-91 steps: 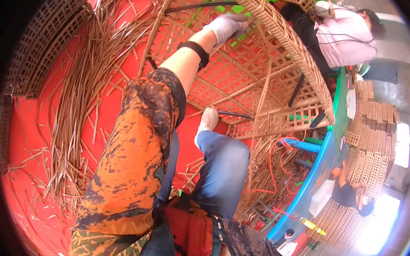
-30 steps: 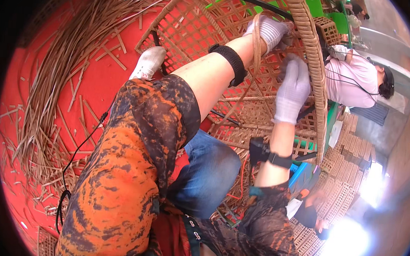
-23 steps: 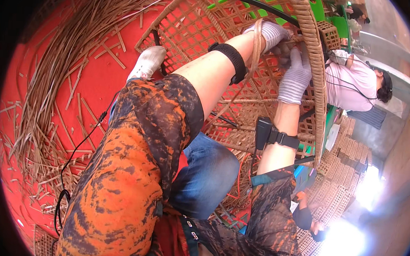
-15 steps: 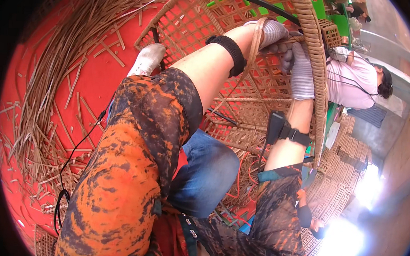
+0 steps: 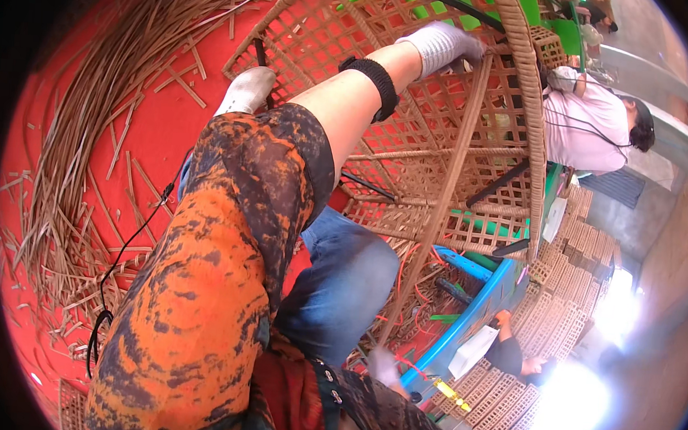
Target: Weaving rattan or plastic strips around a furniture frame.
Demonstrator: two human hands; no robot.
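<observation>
A large open-weave rattan basket-like frame (image 5: pixel 434 157) with dark metal bars stands tilted in front of me. My left hand (image 5: pixel 451 50), in a grey-and-white glove, is closed at the upper end of a flat brown rattan strip (image 5: pixel 441 205), against the weave; its fingertips are partly hidden. The strip runs straight down toward my lap. At its lower end is my right hand (image 5: pixel 384 367), gloved and smeared by motion, closed round the strip as far as I can tell. The thick wrapped rim (image 5: pixel 528 108) lies to the right of my left hand.
Long loose strips (image 5: pixel 73 143) and cut scraps cover the red floor (image 5: pixel 156 136) at left. A blue crate (image 5: pixel 464 313) with tools stands at right, near stacked woven panels (image 5: pixel 565 268). A co-worker in a pink shirt (image 5: pixel 590 124) sits beyond the rim. A black cable (image 5: pixel 134 238) trails beside me.
My right hand has left the weave beside my left hand and swung down toward my lap, drawing the strip out straight. The blue crate has come into view. My left hand has shifted slightly left.
</observation>
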